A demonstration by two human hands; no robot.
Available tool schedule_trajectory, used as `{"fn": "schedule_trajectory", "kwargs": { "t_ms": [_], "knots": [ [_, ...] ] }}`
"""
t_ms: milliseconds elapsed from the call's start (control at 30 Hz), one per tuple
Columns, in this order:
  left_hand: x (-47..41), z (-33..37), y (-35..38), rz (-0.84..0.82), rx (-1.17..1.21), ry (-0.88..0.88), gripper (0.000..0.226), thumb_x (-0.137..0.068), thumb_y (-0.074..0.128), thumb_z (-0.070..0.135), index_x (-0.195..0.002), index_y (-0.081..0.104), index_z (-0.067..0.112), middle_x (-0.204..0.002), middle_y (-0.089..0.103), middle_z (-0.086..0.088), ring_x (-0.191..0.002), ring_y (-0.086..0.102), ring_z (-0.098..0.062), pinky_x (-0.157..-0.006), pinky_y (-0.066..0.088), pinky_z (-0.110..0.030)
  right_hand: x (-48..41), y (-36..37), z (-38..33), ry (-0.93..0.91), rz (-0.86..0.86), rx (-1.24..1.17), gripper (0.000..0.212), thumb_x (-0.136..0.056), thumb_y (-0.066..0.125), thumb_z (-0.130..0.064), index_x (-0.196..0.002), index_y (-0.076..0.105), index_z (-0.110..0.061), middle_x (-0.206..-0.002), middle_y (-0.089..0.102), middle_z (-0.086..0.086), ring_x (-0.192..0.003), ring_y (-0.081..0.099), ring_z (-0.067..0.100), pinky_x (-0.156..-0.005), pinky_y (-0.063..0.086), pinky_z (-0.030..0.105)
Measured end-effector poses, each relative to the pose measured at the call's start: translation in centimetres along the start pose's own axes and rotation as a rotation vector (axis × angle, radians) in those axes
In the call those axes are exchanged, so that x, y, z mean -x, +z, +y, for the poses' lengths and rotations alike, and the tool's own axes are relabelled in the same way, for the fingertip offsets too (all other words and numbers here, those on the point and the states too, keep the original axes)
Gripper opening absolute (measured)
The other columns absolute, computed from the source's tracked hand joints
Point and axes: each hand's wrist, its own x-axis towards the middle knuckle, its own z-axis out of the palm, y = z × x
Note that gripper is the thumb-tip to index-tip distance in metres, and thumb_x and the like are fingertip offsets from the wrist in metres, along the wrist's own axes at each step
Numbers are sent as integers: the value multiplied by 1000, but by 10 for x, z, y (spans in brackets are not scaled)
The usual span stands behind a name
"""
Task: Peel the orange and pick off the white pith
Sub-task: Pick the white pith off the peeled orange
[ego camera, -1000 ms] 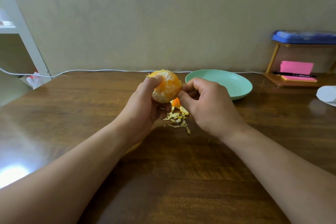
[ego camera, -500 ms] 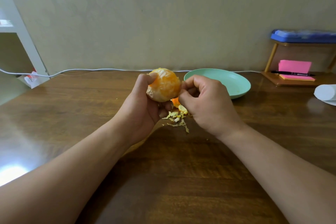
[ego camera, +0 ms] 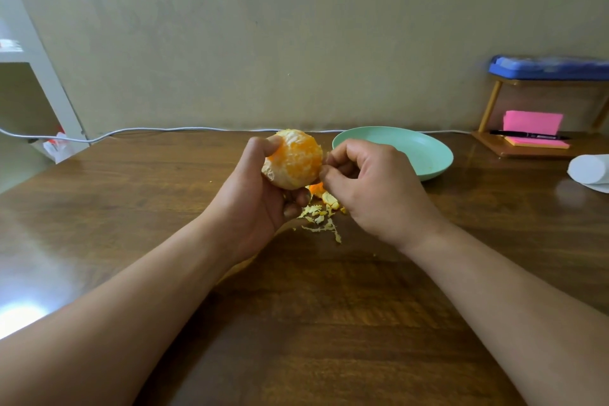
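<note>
A peeled orange (ego camera: 295, 160), patchy with pale pith, is held above the wooden table (ego camera: 131, 194) in my left hand (ego camera: 260, 194), thumb on its upper left side and fingers under it. My right hand (ego camera: 372, 188) is curled beside the orange's right side, its thumb and fingertips pinched together right at the fruit's surface. Whether a bit of pith is between them is too small to tell. Below the hands lies a small heap of pith shreds (ego camera: 321, 221) and orange peel bits (ego camera: 324, 196) on the table.
A mint green plate (ego camera: 425, 150) sits just right of the hands. At the far right stand a small wooden shelf (ego camera: 494, 148) with pink sticky notes (ego camera: 532, 123) and a pen, and a white paper roll (ego camera: 588, 170). A white cable (ego camera: 138, 130) runs along the wall.
The orange has been turned slightly in my left hand. My right hand's fingers stay pinched at its right side, shifted a little upward.
</note>
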Motion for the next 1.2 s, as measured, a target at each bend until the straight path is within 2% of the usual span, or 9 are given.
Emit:
{"fn": "schedule_trajectory", "kwargs": {
  "t_ms": [100,267,400,500,667,733,1000,1133,1200],
  "knots": [
    [0,-1,0,-2,7,-31,47,-105,39,44,-120,62,6,-88,66,-11,-64,49,-20,-49,38,-26,0,1,1,11,14,-12,11,-94,78,-21,-83,74,-21,-69,70,-6,-59,58,3,-55,48,20],
    [0,-1,-2,-39,121,-102,57,-102,39,51,-116,65,3,-84,65,-12,-62,50,-19,-47,33,-25,0,0,1,-8,50,-40,15,-91,77,-17,-78,69,-20,-66,64,-6,-58,53,5,-56,45,22],
    [-1,1,-7,-54,235,-127,59,-99,42,55,-111,65,3,-89,66,-18,-57,46,-20,-40,33,-21,-1,-2,2,-16,70,-47,13,-98,72,-20,-86,72,-21,-73,69,-8,-66,63,8,-60,52,25],
    [-1,1,-9,-60,252,-125,57,-99,42,56,-110,66,5,-87,64,-18,-54,45,-20,-40,29,-21,3,-2,-4,-72,77,-51,11,-105,65,-21,-98,74,-22,-81,73,-8,-73,68,15,-66,56,36],
    [-3,-1,-10,-73,209,-105,57,-99,40,54,-113,65,6,-88,65,-13,-54,46,-18,-46,22,-24,6,2,-12,-134,70,-12,10,-99,75,-28,-109,74,-24,-85,72,-10,-73,69,15,-68,59,38],
    [-2,-2,-8,-62,181,-101,56,-100,39,54,-112,66,7,-86,67,-12,-55,46,-18,-46,20,-25,6,2,-11,-127,83,-8,10,-98,77,-30,-106,74,-24,-84,72,-10,-73,69,15,-68,59,39],
    [-1,-4,0,18,20,-55,55,-104,35,53,-110,67,9,-81,66,-9,-57,48,-20,-43,32,-24,4,2,-5,-188,102,158,7,-96,76,-27,-96,74,-21,-79,71,-11,-70,67,11,-65,59,40],
    [-3,-9,4,62,-59,-20,56,-104,35,52,-115,66,7,-79,64,-8,-56,49,-21,-56,30,-34,2,6,-1,-184,144,234,9,-92,74,-21,-86,68,-20,-72,68,-7,-66,65,15,-60,57,42],
    [-3,-11,6,63,-39,-21,55,-105,35,51,-118,64,7,-80,65,-9,-56,49,-21,-54,30,-33,2,8,0,-163,169,230,9,-90,74,-20,-85,67,-20,-70,66,-8,-64,63,15,-58,56,41]
  ]
}}
